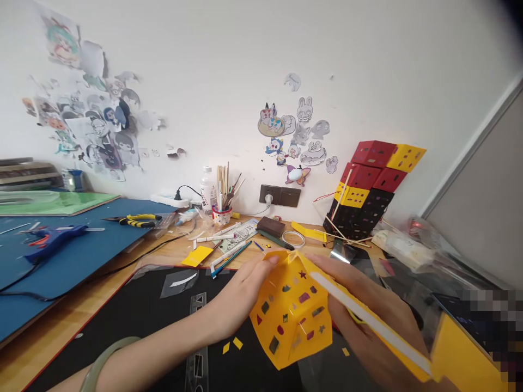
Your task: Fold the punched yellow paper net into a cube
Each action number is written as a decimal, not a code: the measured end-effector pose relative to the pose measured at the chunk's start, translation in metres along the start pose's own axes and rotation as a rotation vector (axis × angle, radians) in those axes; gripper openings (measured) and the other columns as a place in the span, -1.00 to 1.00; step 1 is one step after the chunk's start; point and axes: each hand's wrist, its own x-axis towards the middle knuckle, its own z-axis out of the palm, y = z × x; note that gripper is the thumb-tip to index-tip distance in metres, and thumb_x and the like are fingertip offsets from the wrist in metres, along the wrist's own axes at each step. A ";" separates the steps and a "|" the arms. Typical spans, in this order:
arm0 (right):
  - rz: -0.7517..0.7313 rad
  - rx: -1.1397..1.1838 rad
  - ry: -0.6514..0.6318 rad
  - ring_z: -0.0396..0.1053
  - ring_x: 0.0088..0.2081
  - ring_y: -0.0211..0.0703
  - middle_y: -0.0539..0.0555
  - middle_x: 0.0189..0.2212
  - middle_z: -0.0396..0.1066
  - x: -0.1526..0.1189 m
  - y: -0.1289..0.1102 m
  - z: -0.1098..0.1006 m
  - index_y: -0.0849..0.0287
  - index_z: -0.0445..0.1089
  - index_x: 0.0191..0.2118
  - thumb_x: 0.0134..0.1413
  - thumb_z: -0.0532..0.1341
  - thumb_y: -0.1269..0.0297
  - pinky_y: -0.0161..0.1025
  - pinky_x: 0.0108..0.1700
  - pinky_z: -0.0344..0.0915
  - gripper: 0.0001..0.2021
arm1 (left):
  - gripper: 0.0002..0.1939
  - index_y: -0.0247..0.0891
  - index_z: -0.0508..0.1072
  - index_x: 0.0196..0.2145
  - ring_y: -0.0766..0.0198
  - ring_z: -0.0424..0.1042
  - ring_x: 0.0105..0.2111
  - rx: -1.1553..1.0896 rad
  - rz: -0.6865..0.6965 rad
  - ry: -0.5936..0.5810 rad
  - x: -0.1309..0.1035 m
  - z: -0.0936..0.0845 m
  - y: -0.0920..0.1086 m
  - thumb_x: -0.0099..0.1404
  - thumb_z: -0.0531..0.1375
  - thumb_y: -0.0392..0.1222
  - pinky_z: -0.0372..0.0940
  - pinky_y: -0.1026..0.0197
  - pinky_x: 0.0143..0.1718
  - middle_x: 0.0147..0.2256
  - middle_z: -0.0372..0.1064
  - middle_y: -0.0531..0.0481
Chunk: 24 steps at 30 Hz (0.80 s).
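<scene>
A folded yellow paper sheet (269,324) with cut-out shapes such as stars, squares and triangles is held up above the black mat (139,326). My left hand (241,294) is closed on its upper left edge, with the thumb near the top fold. On the right, my right hand (368,294) grips the other side of the sheet, and its fingers are partly hidden behind the paper. A white strip (368,321) runs along the sheet's right flap. Small yellow scraps (237,343) and a clear stencil ruler (198,321) lie on the mat.
Red, yellow and black perforated paper boxes (363,190) are stacked at the back right. A glue gun (57,242) and pliers (137,220) lie on the blue board (102,256). Behind the mat are pens, a tape roll (293,239) and a brush cup (222,215).
</scene>
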 end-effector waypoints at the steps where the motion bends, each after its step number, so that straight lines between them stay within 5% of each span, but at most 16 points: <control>1: 0.017 0.020 -0.007 0.42 -0.15 -0.13 0.06 -0.11 0.43 -0.001 0.001 -0.001 0.07 0.25 0.01 0.07 0.07 0.35 -0.31 -0.15 0.39 -0.66 | -0.63 -0.22 0.32 -0.05 0.10 0.16 0.04 -0.049 -0.015 -0.008 0.001 0.000 -0.001 0.33 -0.10 -0.03 0.00 0.06 0.09 -0.03 0.29 -0.01; 8: -0.104 0.068 -0.001 0.38 -0.10 -0.16 0.08 -0.08 0.40 -0.010 0.011 -0.001 0.05 0.33 -0.07 0.14 -0.01 0.28 -0.32 -0.13 0.36 -0.71 | -0.60 -0.28 0.36 -0.10 0.10 0.17 0.04 -0.175 -0.096 0.007 0.005 0.000 -0.003 0.32 -0.09 0.01 0.01 0.07 0.08 -0.06 0.33 -0.02; 16: -0.131 0.098 0.025 0.42 -0.16 -0.13 0.10 -0.20 0.46 -0.003 0.006 -0.013 0.05 0.43 -0.21 0.16 -0.01 0.19 -0.30 -0.12 0.36 -0.72 | -0.57 -0.26 0.33 -0.05 0.08 0.16 0.05 -0.219 -0.040 -0.008 -0.001 0.001 -0.003 0.34 -0.12 0.03 0.01 0.05 0.09 0.00 0.26 -0.04; 21: -0.171 0.113 -0.016 0.42 -0.15 -0.12 0.07 -0.23 0.48 0.001 0.004 -0.020 0.03 0.47 -0.27 0.12 0.07 0.15 -0.28 -0.09 0.35 -0.77 | -0.65 -0.15 0.14 0.08 0.13 0.04 0.10 0.276 0.249 -0.028 -0.011 0.000 0.010 0.35 -0.12 -0.15 -0.06 0.07 0.12 0.10 0.08 -0.01; 24: -0.202 0.093 -0.028 0.42 -0.14 -0.13 0.04 -0.24 0.49 0.002 0.004 -0.022 -0.01 0.47 -0.28 0.10 0.11 0.14 -0.29 -0.09 0.35 -0.80 | -0.53 -0.13 -0.01 0.15 0.09 0.03 0.08 0.529 0.484 -0.004 -0.011 0.001 0.008 0.28 -0.09 -0.27 -0.02 0.05 0.08 0.11 0.04 -0.05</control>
